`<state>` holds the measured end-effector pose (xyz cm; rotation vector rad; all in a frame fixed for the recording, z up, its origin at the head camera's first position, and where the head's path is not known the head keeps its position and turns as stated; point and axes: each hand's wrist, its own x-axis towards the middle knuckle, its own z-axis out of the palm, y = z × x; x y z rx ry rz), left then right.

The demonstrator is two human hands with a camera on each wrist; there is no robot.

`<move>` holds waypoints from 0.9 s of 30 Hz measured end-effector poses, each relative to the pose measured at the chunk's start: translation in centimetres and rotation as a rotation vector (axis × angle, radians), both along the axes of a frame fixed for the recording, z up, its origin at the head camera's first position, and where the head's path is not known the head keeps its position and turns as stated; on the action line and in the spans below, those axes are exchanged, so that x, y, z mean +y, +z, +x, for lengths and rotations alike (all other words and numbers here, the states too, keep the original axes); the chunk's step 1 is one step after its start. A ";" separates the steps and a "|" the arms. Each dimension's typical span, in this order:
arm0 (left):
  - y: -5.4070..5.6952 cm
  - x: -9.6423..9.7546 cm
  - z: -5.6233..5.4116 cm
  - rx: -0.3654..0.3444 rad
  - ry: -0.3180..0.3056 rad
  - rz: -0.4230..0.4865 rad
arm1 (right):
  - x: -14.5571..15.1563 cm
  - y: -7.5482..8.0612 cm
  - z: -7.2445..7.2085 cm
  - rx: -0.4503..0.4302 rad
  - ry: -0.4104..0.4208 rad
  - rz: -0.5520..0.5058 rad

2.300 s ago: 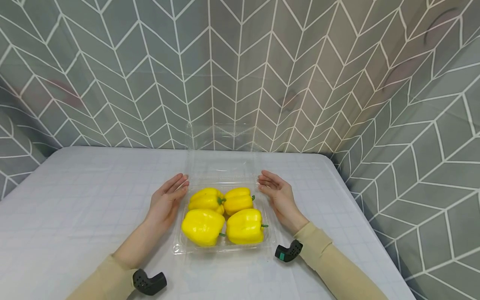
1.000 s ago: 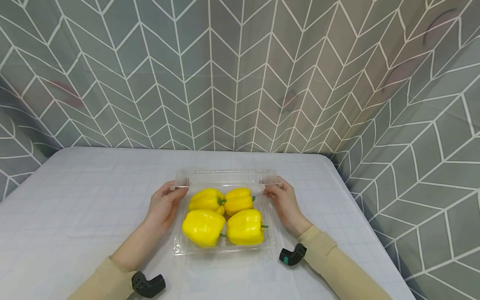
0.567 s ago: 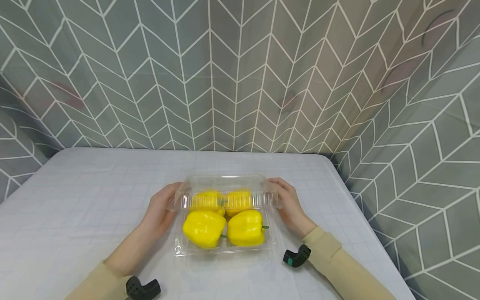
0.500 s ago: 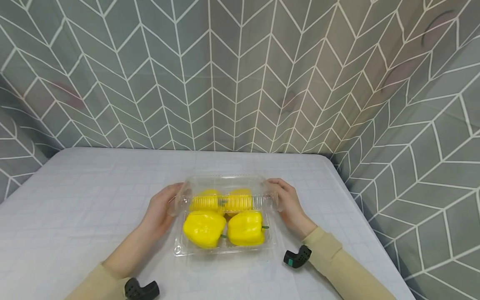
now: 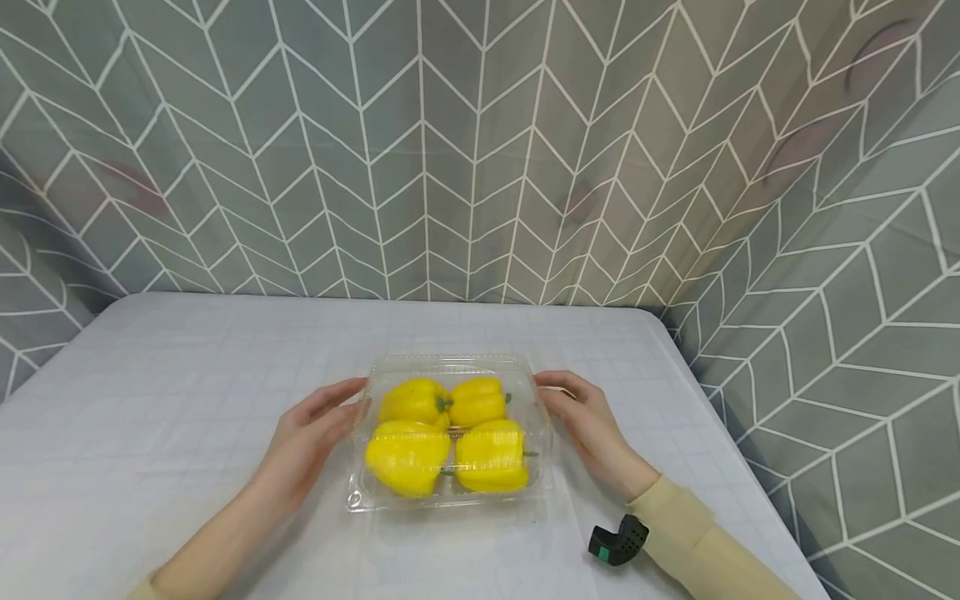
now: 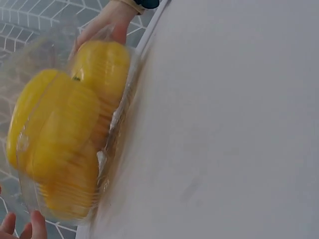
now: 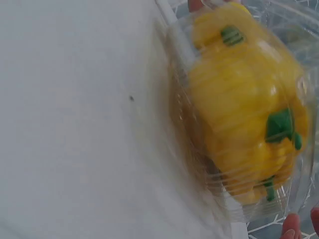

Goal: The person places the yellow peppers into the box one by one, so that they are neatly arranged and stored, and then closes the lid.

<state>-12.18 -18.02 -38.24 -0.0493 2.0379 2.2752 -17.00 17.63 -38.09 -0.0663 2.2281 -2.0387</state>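
Observation:
In the head view, a clear plastic clamshell container (image 5: 356, 498) lies on the white-covered table. Several yellow bell peppers (image 5: 407, 454) with green stems sit inside it, beneath its lowered clear lid (image 5: 452, 363). Whether the lid is latched cannot be made out. At the container's left side is my left hand (image 5: 307, 442), fingers extended, fingertips at the wall. On the opposite side my right hand (image 5: 592, 429) has loosely bent fingers against or very near the wall. Peppers show blurred through the plastic in the left wrist view and the right wrist view.
A white cloth covers the table (image 5: 187, 375), whose back edge meets a grey curtain (image 5: 450, 150) with white zigzag lines. The curtain also runs along the right side. A black device (image 5: 618, 540) is worn on the right wrist.
The lid, upright behind the peppers at first, has swung forward and down over them. Both hands held its sides on the way, then loosened and spread slightly outward. The container stays in place.

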 end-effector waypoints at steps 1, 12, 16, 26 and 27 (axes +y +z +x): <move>0.1 0.0 0.4 -0.005 -0.006 -0.028 | 0.1 0.1 0.3 -0.002 0.001 0.004; 1.0 0.3 4.4 -0.053 -0.022 -0.204 | 0.9 0.3 4.2 0.022 0.035 0.052; 1.0 0.4 5.4 -0.055 -0.027 -0.211 | 1.0 0.3 5.3 0.037 0.037 0.036; 0.7 0.8 6.6 -0.127 -0.021 -0.228 | 1.2 -0.1 7.1 0.041 0.075 -0.017; 0.6 0.8 6.7 -0.133 -0.016 -0.229 | 1.2 0.0 7.2 0.032 0.081 -0.022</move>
